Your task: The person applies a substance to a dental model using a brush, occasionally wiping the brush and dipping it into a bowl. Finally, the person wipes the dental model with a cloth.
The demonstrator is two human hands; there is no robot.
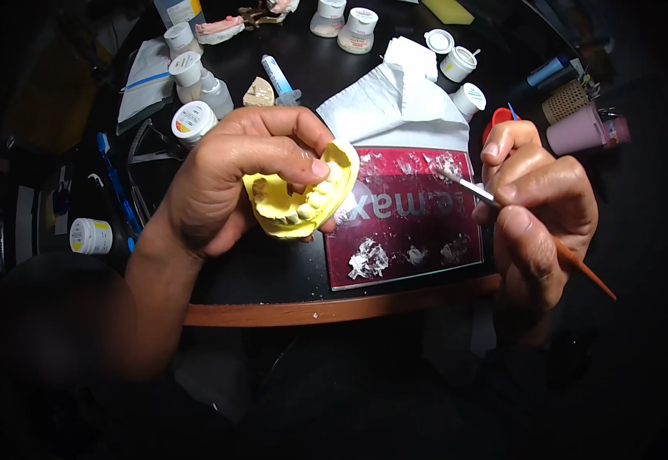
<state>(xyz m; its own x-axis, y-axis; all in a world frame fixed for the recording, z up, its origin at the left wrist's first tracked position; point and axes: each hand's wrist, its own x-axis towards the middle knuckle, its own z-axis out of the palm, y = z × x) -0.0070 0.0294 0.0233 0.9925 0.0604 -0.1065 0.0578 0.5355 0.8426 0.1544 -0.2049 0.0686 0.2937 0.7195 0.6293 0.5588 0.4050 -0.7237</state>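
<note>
My left hand (249,169) grips a yellow dental model (295,218) with a row of whitish teeth, its thumb pressed on the teeth at the right side. In my right hand (541,207) is a thin brush (579,264) with an orange-brown handle and a metal ferrule. The brush tip points left, over the upper right part of a dark red glass-topped plate (407,199). Several smears and clumps of white material (368,258) lie on the plate. The model is held over the plate's left edge, apart from the brush.
White tissue (407,100) lies behind the plate. Small jars (194,121), bottles and a syringe (276,77) stand or lie at the back left. An open jar (458,64) is at the back right, near a pink cup (577,132). A blue toothbrush (119,188) lies left. The wooden table edge (311,310) runs in front.
</note>
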